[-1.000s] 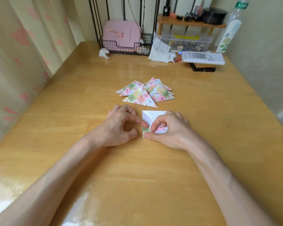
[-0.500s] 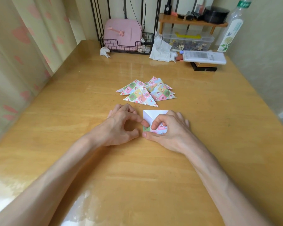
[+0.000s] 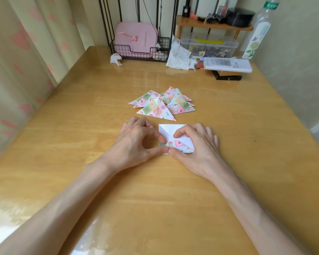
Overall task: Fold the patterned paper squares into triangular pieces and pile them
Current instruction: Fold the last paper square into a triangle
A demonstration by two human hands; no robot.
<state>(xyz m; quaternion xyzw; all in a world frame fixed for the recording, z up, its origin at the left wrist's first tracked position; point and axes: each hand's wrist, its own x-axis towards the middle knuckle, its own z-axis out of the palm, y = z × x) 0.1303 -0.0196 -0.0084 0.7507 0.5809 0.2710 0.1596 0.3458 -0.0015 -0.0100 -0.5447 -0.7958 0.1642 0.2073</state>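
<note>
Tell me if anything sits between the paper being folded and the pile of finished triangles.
Nothing visible does. The left hand and right hand hold the half-folded paper flat, and the pile of triangles lies just beyond it. Only a bare strip of table separates the two.

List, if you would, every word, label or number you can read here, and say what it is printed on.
Nothing here can be read.
Clear bottle: green neck band and flower label bear print, too blurred to read.
Flat white box: dense grey print, too small to read.
Patterned paper square and folded triangles: pictures only, no words legible.
</note>
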